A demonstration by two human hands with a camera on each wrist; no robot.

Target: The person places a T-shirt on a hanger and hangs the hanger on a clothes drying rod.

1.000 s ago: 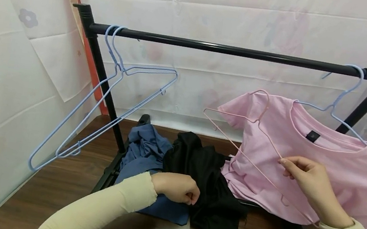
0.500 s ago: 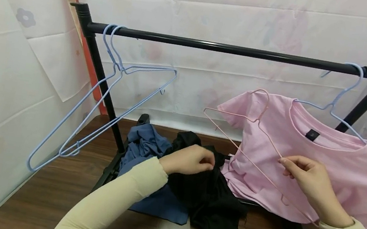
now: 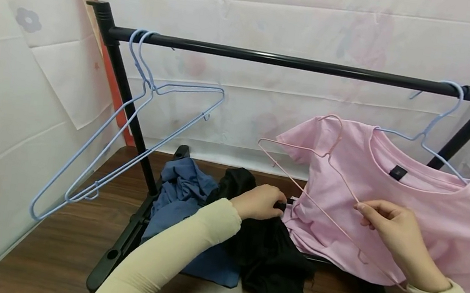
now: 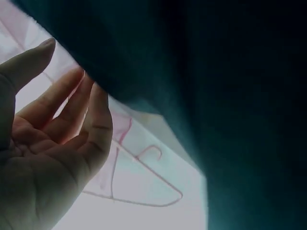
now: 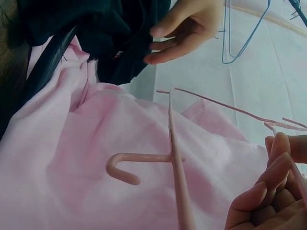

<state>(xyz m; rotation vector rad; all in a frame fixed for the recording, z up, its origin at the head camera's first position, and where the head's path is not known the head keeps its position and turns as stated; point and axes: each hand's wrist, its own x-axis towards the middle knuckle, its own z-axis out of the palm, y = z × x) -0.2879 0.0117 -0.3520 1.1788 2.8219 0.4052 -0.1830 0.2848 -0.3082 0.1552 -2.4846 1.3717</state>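
Observation:
In the head view my left hand [image 3: 259, 202] is over the top of a crumpled black garment [image 3: 278, 264]. Its thumb and loosely bent fingers stand apart at the cloth's edge, as both wrist views show; whether the fingertips touch the cloth I cannot tell. Between thumb and fingers, my right hand [image 3: 395, 236] pinches the shoulder wire of a pink clothes hanger [image 3: 294, 146]. This hanger is bare and sits in front of a pink T-shirt [image 3: 417, 209], which hangs on a blue hanger [image 3: 430, 130] at the rail's right end.
A black clothes rack [image 3: 275, 59] spans the view. Two bare blue hangers [image 3: 97, 133] hang at its left end. A crumpled blue garment [image 3: 185, 184] lies left of the black one, over the rack's base. Beneath is a brown wood-grain table [image 3: 60, 247]; white sheets enclose the space.
My left hand has risen and moved right, from the front of the black garment to its top. The right hand keeps its pinch on the pink hanger, nearly still.

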